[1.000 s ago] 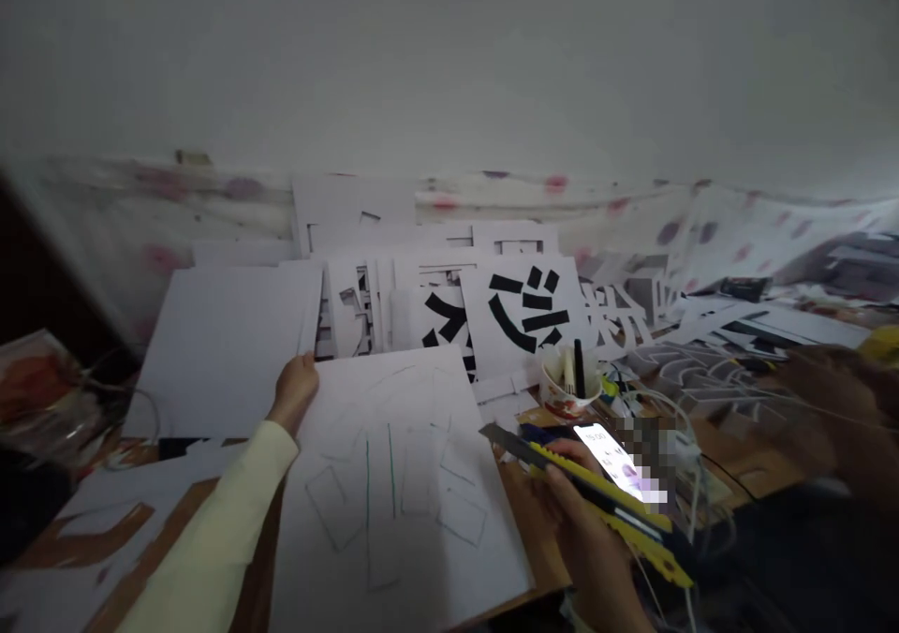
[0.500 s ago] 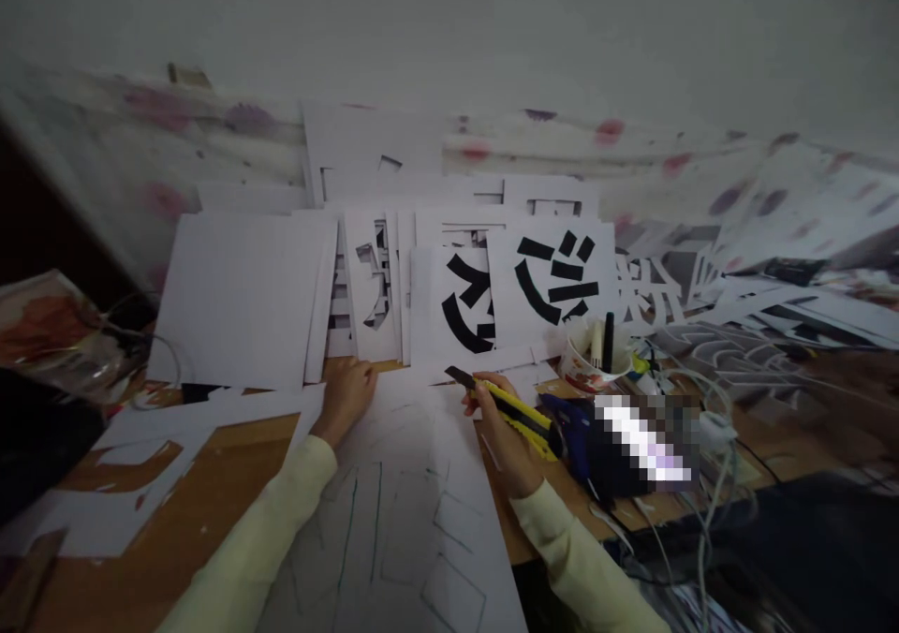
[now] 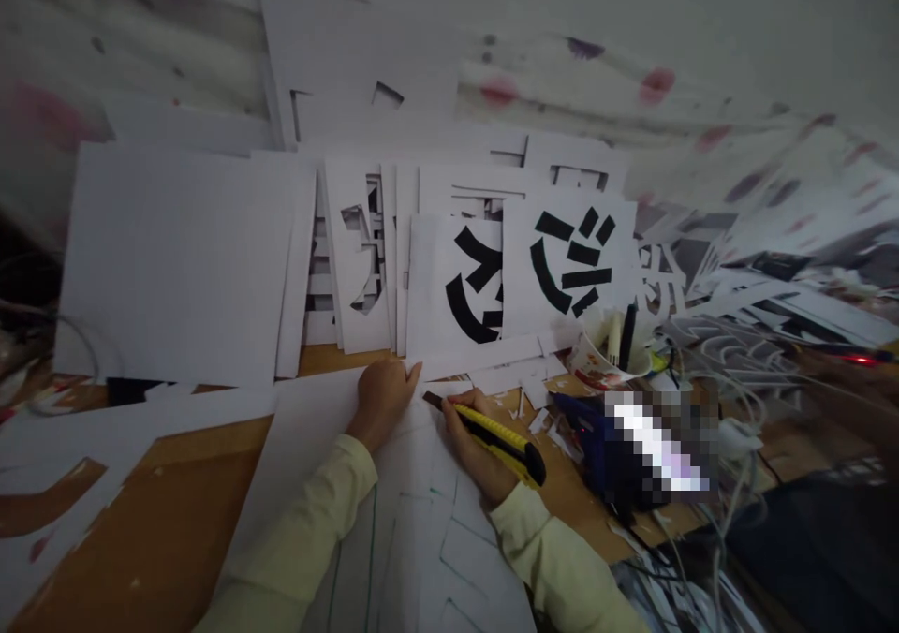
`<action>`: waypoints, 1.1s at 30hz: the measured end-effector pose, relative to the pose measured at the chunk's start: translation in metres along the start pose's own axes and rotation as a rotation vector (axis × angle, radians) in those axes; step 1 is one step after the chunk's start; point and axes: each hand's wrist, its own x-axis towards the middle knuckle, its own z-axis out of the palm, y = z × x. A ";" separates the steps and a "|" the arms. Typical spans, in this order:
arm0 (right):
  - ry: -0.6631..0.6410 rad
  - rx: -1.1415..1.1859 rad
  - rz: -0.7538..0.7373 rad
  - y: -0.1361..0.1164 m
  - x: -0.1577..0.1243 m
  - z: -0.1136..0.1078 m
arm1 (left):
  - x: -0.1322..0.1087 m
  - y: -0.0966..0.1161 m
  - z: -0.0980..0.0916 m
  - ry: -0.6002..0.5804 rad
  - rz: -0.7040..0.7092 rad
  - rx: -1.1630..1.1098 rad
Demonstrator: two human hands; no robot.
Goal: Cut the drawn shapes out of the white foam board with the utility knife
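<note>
A white sheet (image 3: pixel 309 483) with green and grey outlines drawn on it lies in front of me. My left hand (image 3: pixel 383 399) presses at its far edge, fingers curled and thumb pointing right; the fingertips are partly hidden. In my right hand (image 3: pixel 481 450) is a yellow and black utility knife (image 3: pixel 502 444), gripped like a pen. Its dark blade points left, low over the sheet near my left thumb; whether the tip touches the sheet I cannot tell.
White boards (image 3: pixel 175 258) and cut-out stencils lean on the wall, two sheets bearing black characters (image 3: pixel 572 258). At right stand a cup (image 3: pixel 611 361) of pens, a blue tool-like object (image 3: pixel 582 427), cables (image 3: pixel 727 493) and paper scraps. A cut-out board (image 3: pixel 211 408) lies left.
My view has shifted down and closer. My right hand has brought the knife left, beside my left hand. My left hand has moved slightly right along the sheet's far edge.
</note>
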 end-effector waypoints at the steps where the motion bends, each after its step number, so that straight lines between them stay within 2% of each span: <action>1: -0.013 -0.027 -0.023 0.001 -0.001 0.000 | 0.000 0.001 0.000 -0.003 -0.007 0.001; 5: -0.038 -0.088 -0.104 0.007 0.000 0.001 | -0.002 0.004 -0.003 -0.022 -0.050 0.000; 12: -0.090 -0.129 -0.080 0.010 0.000 0.004 | 0.001 0.000 -0.007 -0.051 -0.085 -0.024; 18: -0.109 -0.175 -0.125 0.006 0.002 0.003 | 0.002 0.000 -0.005 -0.062 -0.088 -0.037; 33: -0.102 -0.165 -0.127 0.006 0.000 0.005 | 0.002 0.000 -0.006 -0.064 -0.095 -0.025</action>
